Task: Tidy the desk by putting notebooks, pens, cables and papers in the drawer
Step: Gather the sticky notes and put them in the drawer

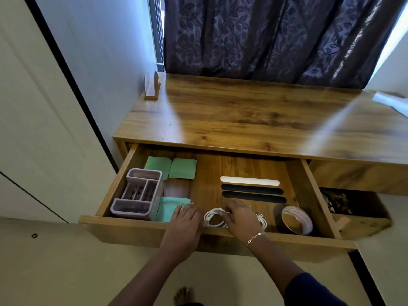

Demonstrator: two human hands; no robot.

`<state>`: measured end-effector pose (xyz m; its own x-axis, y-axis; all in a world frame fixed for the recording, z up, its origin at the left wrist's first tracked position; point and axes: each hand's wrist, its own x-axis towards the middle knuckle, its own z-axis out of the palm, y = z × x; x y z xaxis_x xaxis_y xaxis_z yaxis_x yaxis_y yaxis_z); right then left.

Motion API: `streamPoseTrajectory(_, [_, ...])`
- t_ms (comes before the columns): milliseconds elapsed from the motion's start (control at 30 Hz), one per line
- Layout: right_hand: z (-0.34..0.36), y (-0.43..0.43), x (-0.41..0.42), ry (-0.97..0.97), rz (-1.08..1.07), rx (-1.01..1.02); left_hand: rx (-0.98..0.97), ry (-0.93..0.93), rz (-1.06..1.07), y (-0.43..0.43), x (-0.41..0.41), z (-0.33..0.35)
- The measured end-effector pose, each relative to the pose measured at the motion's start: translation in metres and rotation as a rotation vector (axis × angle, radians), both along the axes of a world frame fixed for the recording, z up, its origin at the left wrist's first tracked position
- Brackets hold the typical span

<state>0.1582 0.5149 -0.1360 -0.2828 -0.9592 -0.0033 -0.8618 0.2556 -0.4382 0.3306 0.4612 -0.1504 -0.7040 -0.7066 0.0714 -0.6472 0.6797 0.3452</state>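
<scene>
Wooden desk (242,111) below a dark curtain (276,36), drawer (132,227) pulled open. At the drawer's front edge my right hand (240,219) curls its fingers over a coiled white cable (213,220). My left hand (185,221) lies flat and empty, just left of the coil.

Three green pads (182,168), one organiser tray (138,196), one tape roll (297,219).

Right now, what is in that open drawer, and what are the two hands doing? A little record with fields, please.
drawer: pulled open under the desk top
left part: lilac organiser, three green papers
middle: slotted wooden insert
right part: tape roll
left hand: flat, fingertips on the nearest paper
right hand: fingers curled over a white cable
far left corner: wooden stand
</scene>
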Motion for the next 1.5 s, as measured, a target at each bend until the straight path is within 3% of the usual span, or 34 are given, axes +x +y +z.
streamPoseTrajectory(433, [0.002, 0.002, -0.003, 0.17, 0.303, -0.057, -0.034, 0.043, -0.153, -0.022, 0.0, 0.0])
streamPoseTrajectory(567, [-0.005, -0.013, -0.013, 0.23, 0.357, -0.065, -0.049, -0.129, -0.168, -0.038, -0.006, 0.003])
streamPoseTrajectory(667, [-0.004, -0.027, -0.019, 0.228, 0.337, -0.054, -0.074, -0.165, -0.185, -0.053, -0.015, -0.001])
streamPoseTrajectory(900, [-0.01, -0.074, -0.047, 0.433, 0.288, -0.088, -0.349, -0.062, -0.182, -0.096, -0.043, -0.014])
streamPoseTrajectory(1133, [-0.003, -0.123, -0.072, 0.479, 0.249, -0.059, -0.35, -0.072, -0.155, -0.143, -0.072, -0.01])
streamPoseTrajectory(1333, [-0.002, -0.154, -0.084, 0.47, 0.09, 0.113, -0.453, 0.053, -0.154, -0.169, -0.097, -0.005])
streamPoseTrajectory(1500, [-0.003, -0.171, -0.087, 0.507, 0.057, -0.005, -0.43, 0.059, -0.159, -0.181, -0.111, 0.001])
